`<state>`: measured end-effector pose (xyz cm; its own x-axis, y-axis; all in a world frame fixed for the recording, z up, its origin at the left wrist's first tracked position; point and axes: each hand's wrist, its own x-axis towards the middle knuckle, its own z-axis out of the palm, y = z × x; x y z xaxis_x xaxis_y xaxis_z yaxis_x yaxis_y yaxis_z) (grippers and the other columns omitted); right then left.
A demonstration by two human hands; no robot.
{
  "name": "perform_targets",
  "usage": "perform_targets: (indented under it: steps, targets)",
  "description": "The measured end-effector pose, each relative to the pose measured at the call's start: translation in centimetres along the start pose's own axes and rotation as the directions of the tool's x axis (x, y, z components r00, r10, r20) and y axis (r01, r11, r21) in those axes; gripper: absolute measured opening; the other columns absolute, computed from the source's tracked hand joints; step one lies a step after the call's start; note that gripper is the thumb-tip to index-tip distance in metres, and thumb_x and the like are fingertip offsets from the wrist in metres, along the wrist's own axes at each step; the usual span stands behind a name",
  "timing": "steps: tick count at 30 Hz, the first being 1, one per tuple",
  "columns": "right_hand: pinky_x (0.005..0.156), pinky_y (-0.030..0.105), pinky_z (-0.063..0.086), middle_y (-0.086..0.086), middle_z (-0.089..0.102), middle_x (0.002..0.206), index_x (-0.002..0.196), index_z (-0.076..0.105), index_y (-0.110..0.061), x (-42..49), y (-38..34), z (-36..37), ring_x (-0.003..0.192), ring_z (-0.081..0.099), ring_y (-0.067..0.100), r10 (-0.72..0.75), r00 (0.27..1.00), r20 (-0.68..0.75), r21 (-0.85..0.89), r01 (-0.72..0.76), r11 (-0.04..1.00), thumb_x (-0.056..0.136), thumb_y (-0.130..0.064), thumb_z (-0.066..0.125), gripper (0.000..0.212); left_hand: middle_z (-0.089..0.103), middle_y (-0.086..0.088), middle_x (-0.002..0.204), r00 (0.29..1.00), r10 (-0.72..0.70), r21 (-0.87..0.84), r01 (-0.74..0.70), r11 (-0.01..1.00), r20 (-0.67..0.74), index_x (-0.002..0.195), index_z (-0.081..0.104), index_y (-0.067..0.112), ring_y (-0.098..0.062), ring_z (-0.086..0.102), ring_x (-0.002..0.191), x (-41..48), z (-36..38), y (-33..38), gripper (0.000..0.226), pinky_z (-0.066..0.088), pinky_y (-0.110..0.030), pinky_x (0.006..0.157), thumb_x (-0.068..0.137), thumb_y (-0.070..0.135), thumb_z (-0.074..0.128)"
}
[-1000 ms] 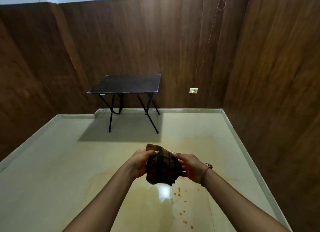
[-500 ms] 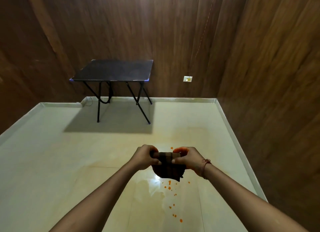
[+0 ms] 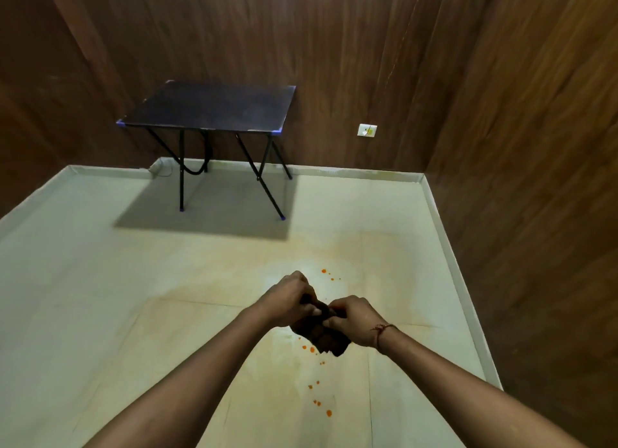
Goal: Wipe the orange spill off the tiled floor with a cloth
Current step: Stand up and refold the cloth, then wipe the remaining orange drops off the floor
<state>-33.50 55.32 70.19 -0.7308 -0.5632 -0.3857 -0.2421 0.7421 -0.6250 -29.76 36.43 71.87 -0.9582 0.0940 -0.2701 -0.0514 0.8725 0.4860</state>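
Since the earlier frame your two hands have closed in on each other, and the cloth (image 3: pixel 322 339), then spread as a flat band between them, is now bunched into a dark wad. Your left hand (image 3: pixel 289 300) sits a little higher and farther out than your right hand (image 3: pixel 354 320). Both forearms reach forward from the lower corners and meet in the middle of the view. Each grip is tight on the cloth: the left fingers curl over its top edge, and the right thumb and fingers pinch it from the other side. The rest of the wad hangs below your knuckles, in the air above the tiled floor (image 3: pixel 100 314).

Your orange spill (image 3: pixel 328 413) lies as scattered drops on the floor. Some are just under the cloth, a trail runs back toward you, and a few more sit beyond your left hand. A red thread (image 3: pixel 384 329) circles your right wrist. Your black folding desk (image 3: pixel 214 106) stands well apart against the far wood wall.
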Motion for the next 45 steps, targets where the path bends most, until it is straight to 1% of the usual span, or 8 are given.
perform_targets:
  steps: [5, 11, 15, 21, 26, 32, 36, 45]
  targets:
    - [0.061, 0.025, 0.043, 0.001, 0.063, 0.076, 0.073, 0.059, -0.022, 3.8, 4.9, 1.0, 0.075, 0.058, 0.021, -0.043, 0.987, 0.155, -0.095, 0.059, 0.994, 0.089, -0.019, 0.061, 0.016, 0.065, -0.001, 0.095, 0.989, -0.133, 0.063, 0.129, 0.99, 0.07, 0.099, 0.066, 0.022, -0.02, 0.056, 0.083, 2.5, 5.9, -1.9, 0.017, 0.044, -0.031, 0.065, 0.082, 0.025, 0.069]
    - [0.071, 0.034, 0.054, 0.003, 0.067, 0.082, 0.082, 0.064, -0.021, 12.6, 17.4, 10.3, 0.076, 0.063, 0.023, 0.02, 0.977, 0.214, -0.144, 0.011, 0.99, 0.088, -0.017, 0.059, 0.009, 0.065, 0.002, 0.094, 0.978, -0.201, -0.042, 0.204, 0.978, 0.052, 0.092, 0.06, 0.026, -0.02, 0.06, 0.084, 9.7, 21.3, -9.8, 0.012, 0.052, -0.037, 0.07, 0.084, 0.017, 0.061]
    - [0.064, 0.031, 0.048, 0.002, 0.065, 0.08, 0.079, 0.06, -0.026, 19.0, 27.8, 19.1, 0.076, 0.06, 0.025, 0.048, 0.991, 0.125, -0.179, -0.025, 0.984, 0.086, -0.014, 0.055, 0.015, 0.064, 0.003, 0.099, 0.973, -0.229, -0.118, 0.229, 0.966, 0.017, 0.096, 0.06, 0.024, -0.018, 0.059, 0.086, 15.5, 34.5, -15.8, 0.013, 0.052, -0.035, 0.072, 0.087, 0.015, 0.061]
    - [0.075, 0.034, 0.042, 0.002, 0.067, 0.1, 0.11, 0.069, -0.02, 24.6, 43.2, 35.4, 0.093, 0.059, 0.026, -0.142, 0.974, -0.176, -0.395, 0.062, 0.917, 0.083, -0.018, 0.061, 0.028, 0.065, 0.006, 0.106, 0.974, -0.224, -0.241, 0.211, 0.947, -0.028, 0.116, 0.063, 0.025, -0.017, 0.06, 0.099, 21.6, 54.8, -25.3, 0.031, 0.049, -0.032, 0.08, 0.087, 0.016, 0.065]
    - [0.081, 0.037, 0.046, 0.004, 0.063, 0.115, 0.114, 0.064, -0.02, 25.4, 54.1, 47.4, 0.101, 0.058, 0.026, -0.131, 0.978, 0.16, -0.511, 0.195, 0.837, 0.087, -0.043, 0.049, 0.038, 0.059, 0.002, 0.13, 0.993, -0.115, -0.032, 0.116, 0.993, 0.036, 0.125, 0.059, 0.022, -0.021, 0.055, 0.119, 21.9, 67.9, -34.5, 0.036, 0.045, -0.036, 0.097, 0.089, 0.027, 0.062]
    - [0.099, 0.033, 0.046, 0.006, 0.057, 0.137, 0.131, 0.059, -0.018, 28.5, 58.5, 52.6, 0.125, 0.054, 0.022, -0.46, 0.847, 0.265, -0.612, 0.516, 0.599, 0.092, -0.036, 0.038, 0.047, 0.053, -0.011, 0.14, 0.997, -0.056, 0.266, 0.07, 0.961, -0.062, 0.13, 0.056, 0.012, -0.033, 0.05, 0.127, 23.5, 69.1, -43.6, 0.057, 0.043, -0.046, 0.097, 0.091, 0.045, 0.031]
    - [0.11, 0.036, 0.023, 0.013, 0.047, 0.146, 0.139, 0.048, -0.007, 29.0, 59.7, 54.2, 0.134, 0.045, 0.027, -0.416, 0.89, 0.184, -0.63, 0.432, 0.645, 0.095, -0.028, 0.039, 0.049, 0.05, -0.013, 0.142, 0.989, -0.121, 0.262, 0.14, 0.955, -0.087, 0.129, 0.054, 0.009, -0.034, 0.047, 0.13, 22.5, 69.8, -44.6, 0.06, 0.042, -0.048, 0.096, 0.089, 0.048, 0.032]
    - [0.114, 0.038, 0.021, 0.005, 0.03, 0.157, 0.15, 0.034, -0.018, 27.7, 60.7, 56.9, 0.145, 0.028, 0.02, -0.422, 0.879, 0.222, -0.575, 0.468, 0.672, 0.1, -0.043, 0.036, 0.055, 0.035, -0.013, 0.153, 0.996, -0.084, 0.289, 0.078, 0.954, 0.006, 0.141, 0.044, 0.009, -0.032, 0.037, 0.139, 20.5, 72.8, -44.5, 0.066, 0.036, -0.048, 0.107, 0.094, 0.052, 0.026]
